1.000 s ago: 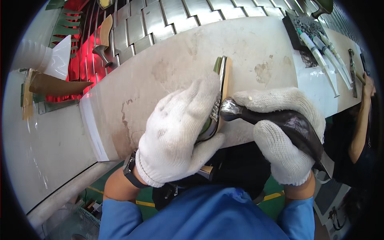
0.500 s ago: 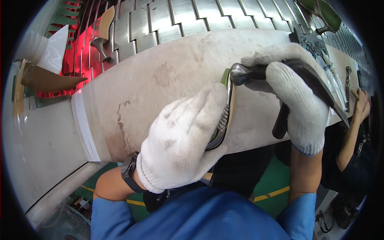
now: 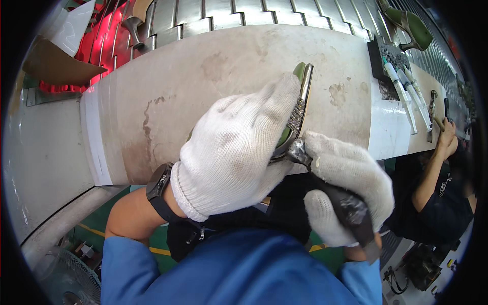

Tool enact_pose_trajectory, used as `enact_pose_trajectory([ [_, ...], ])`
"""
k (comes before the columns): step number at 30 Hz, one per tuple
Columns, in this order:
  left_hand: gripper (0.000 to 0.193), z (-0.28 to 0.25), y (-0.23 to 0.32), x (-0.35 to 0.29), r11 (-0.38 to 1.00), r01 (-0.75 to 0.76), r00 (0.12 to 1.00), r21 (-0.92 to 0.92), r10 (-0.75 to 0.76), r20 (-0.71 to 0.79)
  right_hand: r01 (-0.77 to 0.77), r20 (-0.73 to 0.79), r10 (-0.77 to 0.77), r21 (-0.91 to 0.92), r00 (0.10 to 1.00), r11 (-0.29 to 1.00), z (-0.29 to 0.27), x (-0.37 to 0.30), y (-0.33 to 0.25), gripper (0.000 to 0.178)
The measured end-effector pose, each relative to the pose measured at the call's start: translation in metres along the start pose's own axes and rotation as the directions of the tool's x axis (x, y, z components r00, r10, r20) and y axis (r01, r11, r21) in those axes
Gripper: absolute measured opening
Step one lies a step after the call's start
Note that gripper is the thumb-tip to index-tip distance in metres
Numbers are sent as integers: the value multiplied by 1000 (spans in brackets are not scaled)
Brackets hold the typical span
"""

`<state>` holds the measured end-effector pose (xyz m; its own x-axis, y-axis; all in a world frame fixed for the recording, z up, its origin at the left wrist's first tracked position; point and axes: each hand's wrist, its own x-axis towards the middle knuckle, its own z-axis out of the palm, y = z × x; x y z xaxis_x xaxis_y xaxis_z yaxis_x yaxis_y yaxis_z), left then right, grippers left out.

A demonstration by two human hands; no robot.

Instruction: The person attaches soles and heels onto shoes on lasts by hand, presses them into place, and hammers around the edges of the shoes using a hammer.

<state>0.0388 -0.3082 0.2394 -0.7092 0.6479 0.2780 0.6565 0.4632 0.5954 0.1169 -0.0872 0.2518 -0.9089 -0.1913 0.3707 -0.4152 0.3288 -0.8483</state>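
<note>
My left hand (image 3: 236,142), in a white knit glove, is wrapped round a green shoe (image 3: 295,118) above the worktable. A rhinestone band and a shiny sole edge show past its fingers; much of the shoe is hidden by the glove. My right hand (image 3: 351,185), also gloved, is closed round a dark hammer (image 3: 351,208). The hammer's rounded face is up against, or very close to, the near end of the shoe's sole; contact is hard to tell. Its other end, tapering, points down toward my right forearm.
Beyond the pale stained worktable (image 3: 193,76) runs a slatted metal conveyor (image 3: 223,18), with another green heeled shoe (image 3: 414,28) at far right. Several syringes (image 3: 404,94) lie beside a dark block (image 3: 376,58). A co-worker's hand (image 3: 447,134) is at the right; brown card (image 3: 56,63) stands left.
My right hand has brought the hammer down and nearer, from the far end of the shoe's sole to its near end. The shoe in my left hand has shifted slightly right and away.
</note>
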Motion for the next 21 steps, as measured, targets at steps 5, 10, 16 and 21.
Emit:
enact_pose_trajectory([
  [5,92,-2,-1,0,998,-50,999,-23,50,-22,18,-211,-55,-174,976,985,53,-19,-18,27],
  [10,93,-3,-3,-4,998,-36,999,-58,34,-37,47,-254,-95,-188,962,981,76,-20,-22,30],
  [16,96,-19,-19,-23,989,16,999,-144,-11,36,104,-220,-173,-295,960,950,59,-27,-13,43],
  [21,91,-22,-23,-32,997,-49,999,-64,50,17,76,-136,-119,-286,984,955,72,-29,-24,36],
])
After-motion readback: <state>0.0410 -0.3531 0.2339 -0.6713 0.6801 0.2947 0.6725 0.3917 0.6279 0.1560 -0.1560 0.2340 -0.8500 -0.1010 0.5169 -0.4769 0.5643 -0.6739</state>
